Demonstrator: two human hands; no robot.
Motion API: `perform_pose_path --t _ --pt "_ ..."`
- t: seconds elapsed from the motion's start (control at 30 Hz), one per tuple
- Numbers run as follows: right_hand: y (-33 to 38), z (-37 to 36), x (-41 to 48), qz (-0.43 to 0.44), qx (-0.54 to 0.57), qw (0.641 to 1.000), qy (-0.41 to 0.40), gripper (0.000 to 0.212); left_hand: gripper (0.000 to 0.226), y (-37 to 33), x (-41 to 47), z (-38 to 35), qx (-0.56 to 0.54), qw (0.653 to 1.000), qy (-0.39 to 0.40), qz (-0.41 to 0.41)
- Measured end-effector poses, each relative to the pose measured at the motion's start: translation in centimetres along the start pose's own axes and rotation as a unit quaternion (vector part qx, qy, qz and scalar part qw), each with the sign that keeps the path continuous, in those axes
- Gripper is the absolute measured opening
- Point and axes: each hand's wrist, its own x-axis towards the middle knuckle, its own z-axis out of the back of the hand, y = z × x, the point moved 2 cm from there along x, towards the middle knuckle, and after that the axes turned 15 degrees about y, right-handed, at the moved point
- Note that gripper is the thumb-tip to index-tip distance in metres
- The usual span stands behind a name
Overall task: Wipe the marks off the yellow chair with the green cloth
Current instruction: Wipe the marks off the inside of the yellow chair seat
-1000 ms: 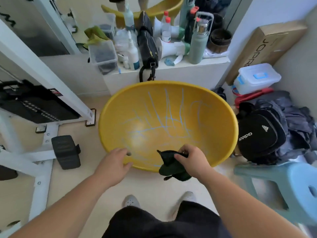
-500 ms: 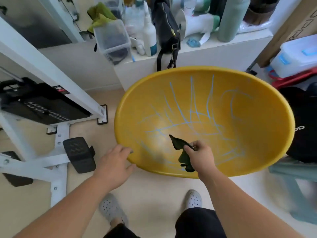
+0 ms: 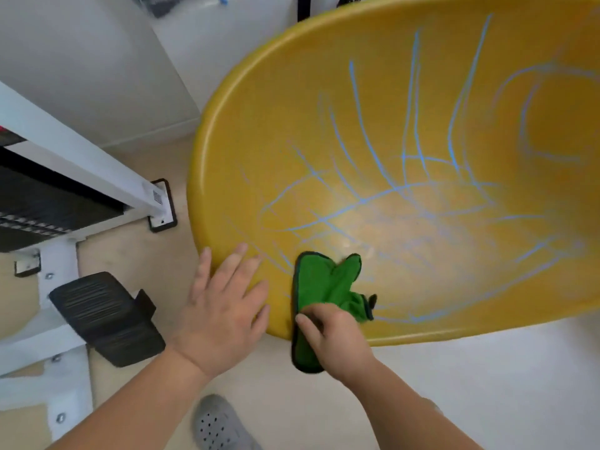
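Note:
The yellow chair (image 3: 279,102), a round bowl-shaped seat, fills the upper right of the head view. Blue marks (image 3: 383,193) criss-cross its inner surface. The green cloth (image 3: 321,280), dark-edged, lies pressed on the near inner wall and hangs over the front rim. My right hand (image 3: 337,342) grips the cloth's lower part at the rim. Just left of the cloth, my left hand (image 3: 224,310) lies flat with spread fingers on the chair's near-left rim.
A white metal exercise frame (image 3: 81,157) with a black pedal (image 3: 107,316) stands on the floor at the left. A white cabinet (image 3: 207,47) sits behind the chair. My grey shoe (image 3: 220,423) is below the hands.
The view has closed in on the chair. My right hand has brought the cloth left and down onto the near inner wall, spread flatter. My left hand has slid onto the rim.

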Motion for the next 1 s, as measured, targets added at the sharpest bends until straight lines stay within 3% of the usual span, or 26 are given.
perform_pose_path --t 0.13,0.27,0.33,0.43,0.57,0.67,0.73,0.87,0.93,1.0 --pt "-3.6 -1.0 2.3 0.084 -0.135 0.979 -0.125 0.041 0.018 -1.1 0.0 -4.4 0.051 0.996 -0.069 -0.016" --pt "-4.1 -1.6 4.0 0.065 -0.179 0.982 0.016 0.083 0.019 -1.0 0.6 -6.6 0.084 0.982 -0.172 -0.001" --pt "-4.4 -1.3 5.0 0.046 -0.220 0.972 0.066 0.090 0.018 -0.9 1.0 -7.4 0.091 0.972 -0.217 -0.013" --pt "-5.8 0.1 8.3 0.031 -0.268 0.961 0.058 0.091 0.019 -0.9 1.7 -8.3 0.093 0.955 -0.280 -0.030" --pt "-5.7 3.4 16.2 0.036 -0.299 0.952 -0.061 0.092 0.027 -0.6 2.2 -9.0 0.092 0.930 -0.351 -0.048" --pt "-3.9 4.3 19.2 0.076 -0.310 0.943 -0.095 0.090 0.029 -0.4 2.2 -9.2 0.099 0.924 -0.364 -0.057" --pt "-3.6 3.0 17.8 0.122 -0.327 0.934 -0.073 0.086 0.030 -0.5 2.2 -9.1 0.103 0.924 -0.362 -0.063" --pt "-5.8 0.2 9.5 0.189 -0.343 0.919 0.055 0.076 0.030 -0.7 2.0 -9.0 0.101 0.922 -0.370 -0.055" --pt "-8.9 1.8 7.7 0.133 -0.377 0.912 0.092 0.074 0.029 -0.8 2.0 -9.3 0.105 0.921 -0.373 -0.046" --pt "-12.3 5.1 8.5 0.049 -0.426 0.901 0.058 0.074 0.029 -0.8 2.0 -9.4 0.110 0.920 -0.375 -0.039"
